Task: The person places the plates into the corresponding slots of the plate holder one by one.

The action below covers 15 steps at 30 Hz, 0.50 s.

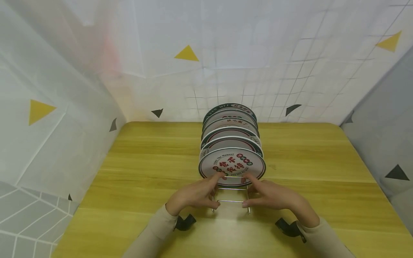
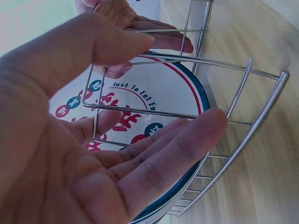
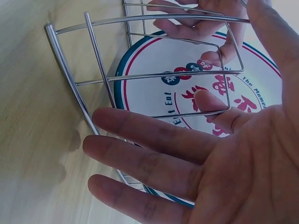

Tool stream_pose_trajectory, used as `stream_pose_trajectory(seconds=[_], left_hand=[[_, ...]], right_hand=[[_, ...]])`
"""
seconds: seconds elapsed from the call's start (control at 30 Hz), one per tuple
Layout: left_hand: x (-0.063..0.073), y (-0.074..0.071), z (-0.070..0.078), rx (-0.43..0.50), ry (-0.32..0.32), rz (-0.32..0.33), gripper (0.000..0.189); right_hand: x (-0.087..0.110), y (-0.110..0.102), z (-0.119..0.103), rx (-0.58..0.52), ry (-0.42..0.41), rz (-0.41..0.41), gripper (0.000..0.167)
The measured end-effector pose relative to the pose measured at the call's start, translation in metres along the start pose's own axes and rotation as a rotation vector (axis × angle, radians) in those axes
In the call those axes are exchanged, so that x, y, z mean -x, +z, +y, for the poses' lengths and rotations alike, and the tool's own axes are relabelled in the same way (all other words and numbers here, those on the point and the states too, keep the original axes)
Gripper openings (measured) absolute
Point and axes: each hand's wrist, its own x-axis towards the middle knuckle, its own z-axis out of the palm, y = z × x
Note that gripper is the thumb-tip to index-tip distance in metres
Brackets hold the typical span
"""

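Several round printed plates stand upright in a wire rack (image 1: 230,201) on the wooden table (image 1: 145,161). The front plate (image 1: 232,163) is white with a red and green rim and red characters. My left hand (image 1: 206,191) and right hand (image 1: 258,191) reach in from either side of the rack's front end. Each index fingertip touches the lower face of the front plate behind a wire loop. In the left wrist view the fingers are nearly straight beside the plate (image 2: 163,88) and rack (image 2: 261,112). The right wrist view shows the same at the plate (image 3: 154,79) and rack (image 3: 70,79).
White sheets with yellow and black triangles wall in the table at the back (image 1: 226,71), left (image 1: 48,125) and right (image 1: 387,143). Bare wood lies on both sides of the rack. Black wrist mounts (image 1: 185,222) (image 1: 288,227) sit at my sleeves.
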Motion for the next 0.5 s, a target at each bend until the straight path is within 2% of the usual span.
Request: stream_pose_trajectory(seconds=[0.37, 0.5], left_hand=[[0.0002, -0.0012, 0.0039, -0.012, 0.007, -0.002, 0.082], [0.0015, -0.0006, 0.0034, -0.010, -0.006, -0.002, 0.084]], right_hand=[[0.0010, -0.0003, -0.0009, -0.003, 0.007, 0.005, 0.077], [0.0009, 0.0005, -0.0018, 0.043, 0.003, 0.027, 0.077]])
